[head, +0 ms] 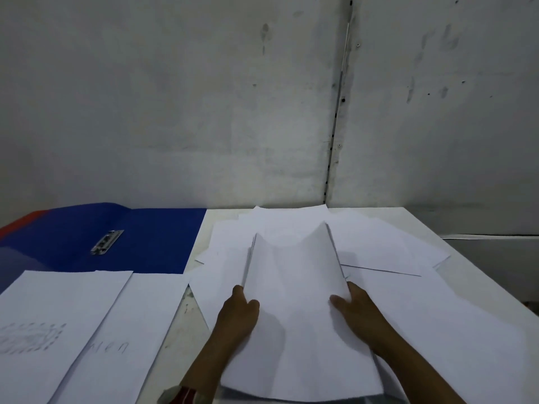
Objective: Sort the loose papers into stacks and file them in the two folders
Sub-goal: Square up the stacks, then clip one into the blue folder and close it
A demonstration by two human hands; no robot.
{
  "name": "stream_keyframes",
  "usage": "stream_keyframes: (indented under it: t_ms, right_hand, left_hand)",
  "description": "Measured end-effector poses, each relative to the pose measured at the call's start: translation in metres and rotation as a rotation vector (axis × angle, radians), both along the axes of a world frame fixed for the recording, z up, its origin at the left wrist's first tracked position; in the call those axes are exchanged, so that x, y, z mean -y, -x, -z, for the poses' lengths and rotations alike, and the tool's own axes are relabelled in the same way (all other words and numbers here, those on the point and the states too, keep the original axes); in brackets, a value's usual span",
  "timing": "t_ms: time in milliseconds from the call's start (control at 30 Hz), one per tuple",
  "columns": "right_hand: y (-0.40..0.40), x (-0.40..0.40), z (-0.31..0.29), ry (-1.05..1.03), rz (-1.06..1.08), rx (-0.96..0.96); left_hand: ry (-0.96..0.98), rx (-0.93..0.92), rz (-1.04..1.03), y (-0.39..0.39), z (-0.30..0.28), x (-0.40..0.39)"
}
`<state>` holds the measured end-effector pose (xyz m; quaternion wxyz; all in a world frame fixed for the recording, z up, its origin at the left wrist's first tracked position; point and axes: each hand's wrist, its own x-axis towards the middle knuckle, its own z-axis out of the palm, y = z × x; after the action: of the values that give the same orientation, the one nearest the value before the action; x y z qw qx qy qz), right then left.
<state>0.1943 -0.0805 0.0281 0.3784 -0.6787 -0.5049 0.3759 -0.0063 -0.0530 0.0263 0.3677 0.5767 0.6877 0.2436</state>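
Note:
A stack of white papers point(294, 287) is bowed into a trough between both hands, lifted above the table. My left hand point(239, 313) grips its left edge with the thumb on top; my right hand point(358, 307) grips its right edge. Loose white sheets point(388, 249) lie scattered beneath and behind the stack. An open blue folder point(151, 237) with a metal clip point(106, 242) lies at the back left, and a red folder edge point(20, 220) shows under it. Two sheets lie at the front left: one with a faint printed pattern point(52, 310), one with handwriting point(131, 330).
The white table point(481, 293) ends at its right edge, with a lower grey surface point(495, 263) beyond. A stained grey wall point(204, 112) stands right behind the table. A strip of bare tabletop point(186, 310) shows between the left sheets and the scattered pile.

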Motion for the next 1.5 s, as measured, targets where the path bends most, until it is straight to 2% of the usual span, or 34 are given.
stream_keyframes:
  t_ms: [133, 200, 300, 367, 600, 733, 967, 1233, 1500]
  right_hand:
    - [-0.001, 0.0, 0.006, 0.008, 0.002, 0.071]
    - [-0.003, -0.001, 0.005, 0.0, 0.003, 0.09]
    - [-0.001, 0.0, 0.005, 0.007, 0.01, 0.045]
    - [0.0, 0.0, 0.006, 0.016, 0.027, -0.018]
    - [0.013, 0.004, 0.009, -0.052, 0.016, -0.026]
    - [0.023, 0.005, 0.009, -0.059, -0.004, -0.043]
    - [0.024, 0.011, 0.017, -0.036, 0.023, -0.065]
    - [0.024, 0.014, 0.022, -0.031, 0.043, -0.114]
    - [0.025, 0.014, 0.022, -0.019, 0.031, -0.133]
  left_hand:
    - [0.036, -0.113, 0.082, 0.004, 0.001, -0.005]
    - [-0.014, -0.202, 0.118, 0.013, -0.002, -0.005]
    - [-0.17, -0.495, 0.107, 0.038, -0.005, -0.001]
    - [-0.21, -0.649, 0.071, 0.058, -0.004, 0.005]
    - [-0.082, -0.9, 0.01, 0.112, -0.002, 0.029]
    - [0.032, -0.887, -0.033, 0.122, -0.002, 0.036]
    - [-0.063, -0.788, -0.047, 0.124, -0.001, 0.043]
    - [-0.18, -0.894, -0.006, 0.131, 0.008, 0.046]
    - [-0.094, -0.956, 0.035, 0.134, -0.002, 0.04]
